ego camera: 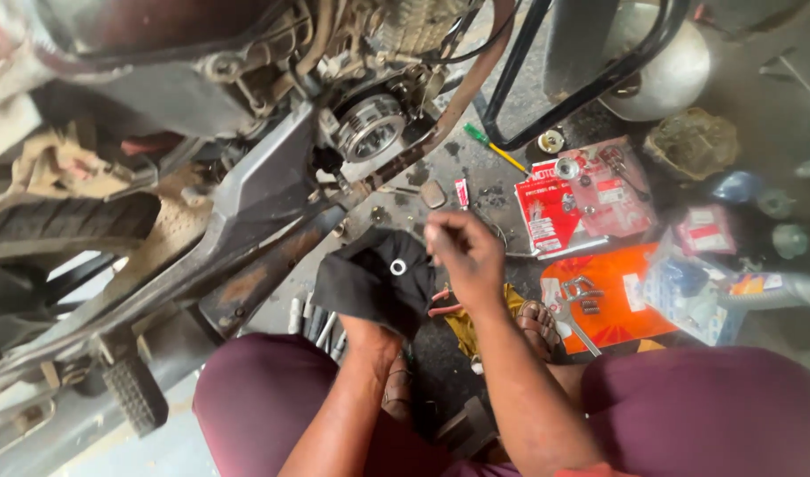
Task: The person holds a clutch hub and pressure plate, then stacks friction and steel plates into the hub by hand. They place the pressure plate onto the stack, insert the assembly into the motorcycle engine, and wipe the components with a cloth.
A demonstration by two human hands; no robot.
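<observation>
**Black cover held at the centre, fingers pinched beside it**

Black and dull, a motorcycle engine cover (376, 281) sits at the centre of the frame, propped up from below by the left hand (369, 340), whose fingers are hidden behind the cover and closed around its lower edge. A small pale ring (398, 267) shows on the cover's face, near its upper right. Just to the right of it, the right hand (465, 258) is raised with its fingertips pinched together at the upper left of the hand; it may be gripping some small part, but the blur makes that impossible to tell.

Above the cover, in the upper middle of the frame, the exposed round clutch assembly (370, 126) shines silver inside the engine. A worn tyre (64, 223) lies across the left edge.

On the dark floor to the right of the hands lie a red parts packet (546, 212), an orange sheet (610, 305) with small metal pieces on it, and a clear plastic bag (692, 287) further right. A green-handled screwdriver (495, 148) lies above the red packet, near a black tubular frame (581, 88). Maroon-clad knees (263, 397) fill the bottom of the frame, and a sandalled foot (537, 322) shows between them.
</observation>
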